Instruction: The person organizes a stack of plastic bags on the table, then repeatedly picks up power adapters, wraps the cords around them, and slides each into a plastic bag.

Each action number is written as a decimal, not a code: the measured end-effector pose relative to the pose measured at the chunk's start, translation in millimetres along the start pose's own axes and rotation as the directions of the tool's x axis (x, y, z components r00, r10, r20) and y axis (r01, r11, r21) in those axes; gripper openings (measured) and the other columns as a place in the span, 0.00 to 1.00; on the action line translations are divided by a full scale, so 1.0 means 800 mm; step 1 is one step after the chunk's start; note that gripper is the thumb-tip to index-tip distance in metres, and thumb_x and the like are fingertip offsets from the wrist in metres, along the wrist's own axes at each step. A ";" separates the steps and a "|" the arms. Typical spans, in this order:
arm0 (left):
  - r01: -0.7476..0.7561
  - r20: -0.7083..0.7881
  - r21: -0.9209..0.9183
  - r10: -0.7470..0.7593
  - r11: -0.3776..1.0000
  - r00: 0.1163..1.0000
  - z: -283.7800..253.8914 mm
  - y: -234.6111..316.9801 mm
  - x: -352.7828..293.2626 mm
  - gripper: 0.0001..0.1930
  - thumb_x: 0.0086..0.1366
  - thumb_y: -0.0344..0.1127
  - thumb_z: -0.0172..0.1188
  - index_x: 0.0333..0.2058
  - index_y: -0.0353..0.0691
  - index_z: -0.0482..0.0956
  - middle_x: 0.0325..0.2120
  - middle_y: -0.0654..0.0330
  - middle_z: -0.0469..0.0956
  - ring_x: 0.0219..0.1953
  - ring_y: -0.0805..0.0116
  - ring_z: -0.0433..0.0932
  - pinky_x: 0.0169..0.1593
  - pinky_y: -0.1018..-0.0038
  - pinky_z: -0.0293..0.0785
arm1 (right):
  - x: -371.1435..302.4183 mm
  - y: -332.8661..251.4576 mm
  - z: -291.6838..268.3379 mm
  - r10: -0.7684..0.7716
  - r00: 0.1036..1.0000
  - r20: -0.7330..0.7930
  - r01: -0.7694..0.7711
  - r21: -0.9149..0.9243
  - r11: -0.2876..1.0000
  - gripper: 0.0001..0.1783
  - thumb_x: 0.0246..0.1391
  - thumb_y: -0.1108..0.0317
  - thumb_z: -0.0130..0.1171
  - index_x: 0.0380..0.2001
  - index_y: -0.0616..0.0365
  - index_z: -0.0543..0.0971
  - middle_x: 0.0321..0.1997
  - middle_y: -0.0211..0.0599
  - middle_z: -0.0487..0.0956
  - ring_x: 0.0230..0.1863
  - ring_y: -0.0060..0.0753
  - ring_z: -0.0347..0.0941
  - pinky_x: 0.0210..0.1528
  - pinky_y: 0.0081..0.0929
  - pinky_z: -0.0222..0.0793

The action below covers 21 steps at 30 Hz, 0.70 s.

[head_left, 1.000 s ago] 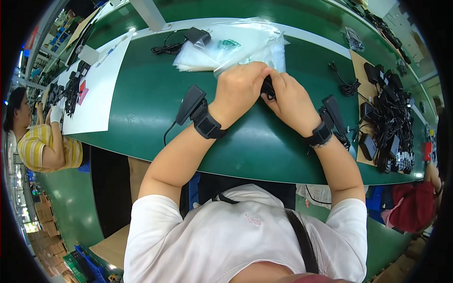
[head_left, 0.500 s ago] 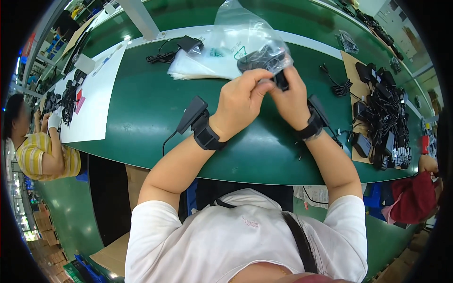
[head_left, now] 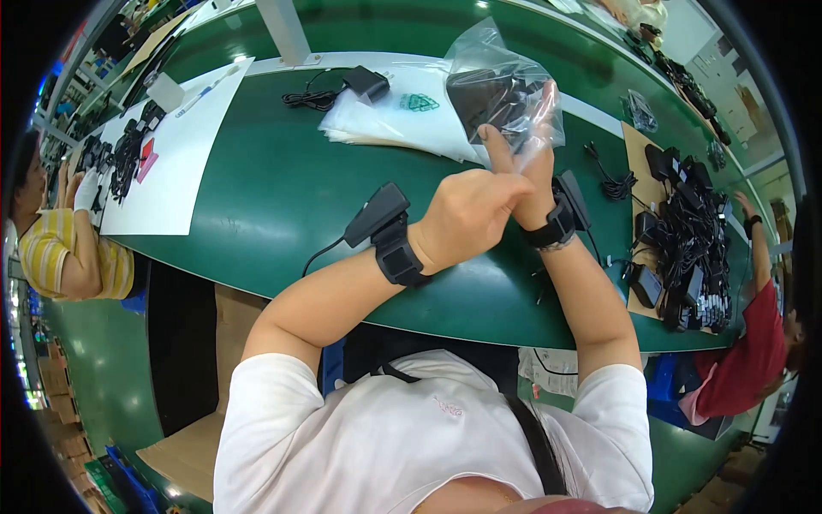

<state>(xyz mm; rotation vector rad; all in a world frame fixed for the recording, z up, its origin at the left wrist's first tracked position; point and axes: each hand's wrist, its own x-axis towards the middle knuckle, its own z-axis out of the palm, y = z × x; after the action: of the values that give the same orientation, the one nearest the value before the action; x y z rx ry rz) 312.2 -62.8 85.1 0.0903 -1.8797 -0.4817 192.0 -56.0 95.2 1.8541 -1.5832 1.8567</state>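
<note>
Gripping the clear bag point(head_left: 469, 41) btwn thumb and fingers, the R hand point(head_left: 533, 163) sits just above & right of mid-frame, w/ a black item point(head_left: 490, 96) inside the film; from here I can't tell if the fingers are in the bag or behind it. L hand point(head_left: 471, 214) is curled just below-left, by the R palm; can't tell if it pinches any film. Looks like the bagging step, item prob mostly in; next move calls for seating it fully w/o snagging the mouth. Farther out: bag stack point(head_left: 394, 128) upper centre, black adapter point(head_left: 366, 84) at its upper-left edge, adapter heap point(head_left: 689, 214) at right, all on the green table point(head_left: 282, 214)
</note>
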 end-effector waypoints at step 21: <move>0.611 0.009 -0.708 -0.861 0.354 0.509 -0.017 -0.073 0.001 0.26 0.68 0.50 0.38 0.41 0.27 0.70 0.36 0.58 0.74 0.37 0.74 0.71 0.43 0.78 0.67 | -0.030 -0.009 0.020 0.301 0.911 0.283 -0.325 0.038 0.945 0.37 0.52 0.60 0.55 0.57 0.75 0.54 0.53 0.55 0.68 0.54 0.40 0.65 0.55 0.28 0.59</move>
<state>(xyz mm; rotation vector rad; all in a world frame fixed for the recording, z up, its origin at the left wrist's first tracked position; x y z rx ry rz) 314.9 -120.5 67.7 0.5916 -1.0768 -1.6386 214.2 -50.2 76.5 2.0734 -2.0317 1.8738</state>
